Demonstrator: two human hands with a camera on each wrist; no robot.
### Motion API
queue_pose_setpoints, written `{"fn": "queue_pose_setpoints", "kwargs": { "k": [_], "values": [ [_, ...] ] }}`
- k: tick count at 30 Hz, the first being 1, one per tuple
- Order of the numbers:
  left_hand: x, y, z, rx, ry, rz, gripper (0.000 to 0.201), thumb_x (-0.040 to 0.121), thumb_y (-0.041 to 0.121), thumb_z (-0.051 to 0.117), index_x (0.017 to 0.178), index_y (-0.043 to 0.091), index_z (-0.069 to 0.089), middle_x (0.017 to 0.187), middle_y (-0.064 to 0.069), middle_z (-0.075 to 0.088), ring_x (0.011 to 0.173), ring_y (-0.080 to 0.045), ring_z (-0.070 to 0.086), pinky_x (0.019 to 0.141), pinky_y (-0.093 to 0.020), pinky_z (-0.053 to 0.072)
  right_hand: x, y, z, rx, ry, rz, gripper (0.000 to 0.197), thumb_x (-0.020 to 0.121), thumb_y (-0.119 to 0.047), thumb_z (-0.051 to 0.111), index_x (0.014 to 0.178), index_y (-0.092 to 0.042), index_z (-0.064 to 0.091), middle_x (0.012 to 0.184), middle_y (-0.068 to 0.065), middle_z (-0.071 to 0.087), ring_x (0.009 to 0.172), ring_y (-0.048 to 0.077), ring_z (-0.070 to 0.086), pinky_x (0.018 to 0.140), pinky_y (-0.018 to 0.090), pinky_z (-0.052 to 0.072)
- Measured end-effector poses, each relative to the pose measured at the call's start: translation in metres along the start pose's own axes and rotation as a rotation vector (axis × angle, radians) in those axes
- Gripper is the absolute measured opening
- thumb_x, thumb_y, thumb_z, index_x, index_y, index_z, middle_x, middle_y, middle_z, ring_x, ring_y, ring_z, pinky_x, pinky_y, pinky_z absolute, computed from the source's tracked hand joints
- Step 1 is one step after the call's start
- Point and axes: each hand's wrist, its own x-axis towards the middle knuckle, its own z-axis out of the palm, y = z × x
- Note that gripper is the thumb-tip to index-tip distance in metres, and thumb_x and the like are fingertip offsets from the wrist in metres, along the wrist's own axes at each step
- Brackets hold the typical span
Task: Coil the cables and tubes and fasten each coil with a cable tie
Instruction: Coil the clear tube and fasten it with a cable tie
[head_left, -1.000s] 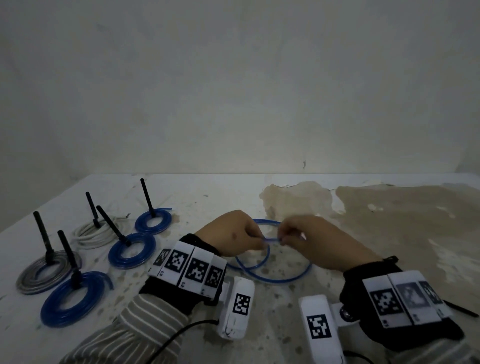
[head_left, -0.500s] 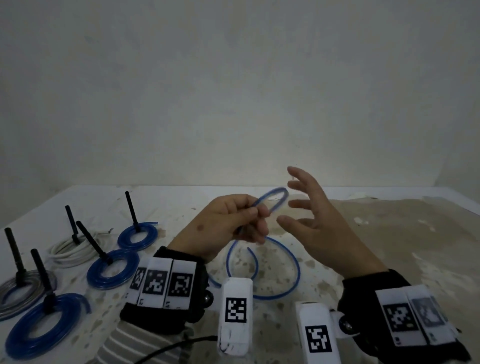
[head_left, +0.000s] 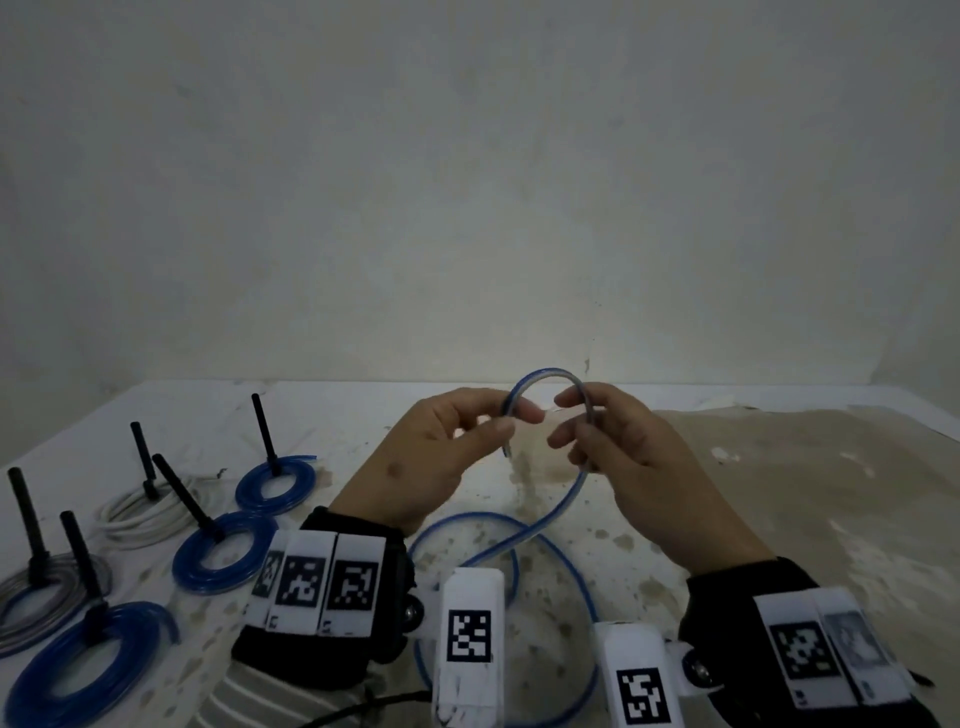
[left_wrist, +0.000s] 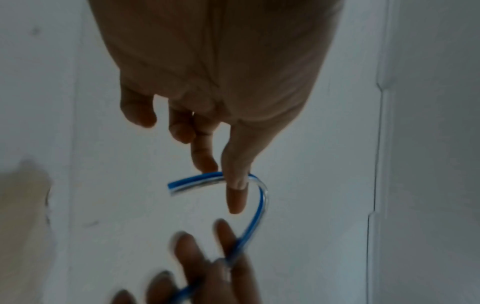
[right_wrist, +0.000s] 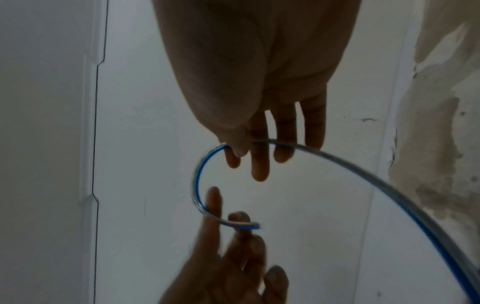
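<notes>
Fingers of the left hand (head_left: 441, 457) pinch the tube (head_left: 540, 375) just short of its cut end; the right hand (head_left: 623, 457) pinches it a short arc along. Between them the tube arches upward, then trails down from the right hand onto the table (head_left: 779, 519), looping toward the person.

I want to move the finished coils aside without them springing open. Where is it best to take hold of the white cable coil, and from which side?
Probably grip the white cable coil at its bound section, where the black cable tie clamps the turns together. The tie's tail stands up there, so come down from above, beside the tail, and pinch across the bundle. That side faces away from the neighbouring blue coils.
</notes>
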Motion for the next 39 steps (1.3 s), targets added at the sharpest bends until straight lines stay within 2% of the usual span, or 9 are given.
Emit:
{"fn": "queue_pose_setpoints", "kwargs": {
  "k": [6, 9, 11, 16, 20, 22, 29, 34, 39],
  "values": [
    [-0.001, 0.001, 0.01, -0.015, 0.157, -0.025, 0.018, 0.08, -0.007, 0.063, 0.082, 0.011, 0.065, 0.07, -0.003, 0.07, 0.065, -0.009, 0.064, 0.063, -0.02, 0.052, -0.003, -0.01, 0.0, 0.233, -0.02, 0.046, 0.031, 0.094, -0.003, 0.045, 0.103, -0.025, 0.064, 0.085, -0.002, 0.067, 0.067, 0.012, 0.053, 0.074, 0.029, 0.051],
    [0.0, 0.003, 0.011, -0.208, 0.278, -0.042, 0.029, 0.077, -0.008, 0.065, 0.092, 0.013, 0.052, 0.067, -0.013, 0.068, 0.059, -0.017, 0.065, 0.058, -0.025, 0.054, -0.005, -0.009, 0.004, 0.185, -0.094, 0.136, 0.024, 0.092, -0.002, 0.047, 0.096, -0.02, 0.063, 0.093, 0.0, 0.067, 0.069, 0.003, 0.059, 0.074, 0.019, 0.051],
    [-0.001, 0.004, 0.012, -0.209, 0.265, -0.058, 0.036, 0.078, -0.008, 0.064, 0.1, 0.02, 0.055, 0.069, -0.019, 0.067, 0.059, -0.018, 0.064, 0.059, -0.026, 0.054, -0.005, -0.007, 0.005, 0.131, -0.128, 0.145, 0.017, 0.091, -0.002, 0.051, 0.094, -0.012, 0.064, 0.083, 0.002, 0.069, 0.066, 0.004, 0.061, 0.069, 0.017, 0.051],
    [-0.003, 0.007, 0.019, -0.139, 0.182, -0.104, 0.02, 0.083, -0.008, 0.058, 0.084, 0.01, 0.065, 0.059, -0.008, 0.066, 0.057, -0.015, 0.064, 0.056, -0.022, 0.054, -0.005, -0.006, 0.001, 0.099, -0.103, 0.117, 0.014, 0.087, -0.001, 0.058, 0.088, -0.012, 0.066, 0.062, -0.001, 0.067, 0.057, 0.011, 0.057, 0.057, 0.018, 0.049],
    [0.001, 0.005, 0.017, -0.353, 0.29, -0.17, 0.01, 0.084, -0.007, 0.055, 0.081, 0.002, 0.056, 0.062, -0.01, 0.068, 0.055, -0.014, 0.066, 0.054, -0.022, 0.054, -0.007, -0.007, -0.008, 0.345, -0.095, 0.092, 0.03, 0.065, -0.013, 0.072, 0.095, -0.013, 0.067, 0.077, 0.004, 0.072, 0.075, 0.017, 0.067, 0.063, 0.017, 0.049],
    [0.001, 0.005, 0.02, -0.444, 0.3, -0.201, 0.008, 0.085, -0.007, 0.055, 0.082, 0.001, 0.056, 0.06, -0.008, 0.069, 0.055, -0.013, 0.067, 0.054, -0.02, 0.054, -0.006, -0.006, -0.006, 0.353, -0.075, 0.049, 0.026, 0.068, -0.01, 0.069, 0.094, -0.01, 0.069, 0.082, 0.004, 0.074, 0.078, 0.013, 0.068, 0.066, 0.017, 0.05],
    [-0.003, 0.002, 0.037, -0.159, 0.17, -0.278, 0.009, 0.079, 0.01, 0.069, 0.071, 0.01, 0.064, 0.069, -0.009, 0.066, 0.056, -0.011, 0.061, 0.053, -0.021, 0.052, -0.001, -0.001, -0.007, 0.444, 0.2, 0.043, 0.011, 0.065, -0.023, 0.069, 0.071, -0.017, 0.075, 0.063, 0.001, 0.068, 0.056, 0.011, 0.056, 0.058, 0.02, 0.048],
    [-0.007, -0.006, 0.051, 0.111, -0.091, -0.273, 0.017, 0.082, 0.019, 0.068, 0.066, 0.011, 0.069, 0.064, -0.004, 0.066, 0.056, -0.01, 0.06, 0.051, -0.023, 0.048, -0.002, -0.003, -0.004, 0.15, 0.15, 0.052, 0.011, 0.083, -0.011, 0.065, 0.074, -0.013, 0.072, 0.067, 0.003, 0.065, 0.056, 0.008, 0.053, 0.056, 0.02, 0.046],
    [-0.005, -0.004, 0.046, -0.029, -0.029, -0.271, 0.021, 0.086, 0.013, 0.062, 0.066, 0.012, 0.067, 0.056, 0.001, 0.063, 0.048, -0.009, 0.054, 0.049, -0.021, 0.043, -0.005, -0.004, -0.009, 0.316, -0.016, 0.142, 0.023, 0.089, -0.01, 0.053, 0.097, -0.022, 0.071, 0.074, 0.0, 0.065, 0.055, 0.007, 0.042, 0.053, 0.019, 0.037]
  ]
}}
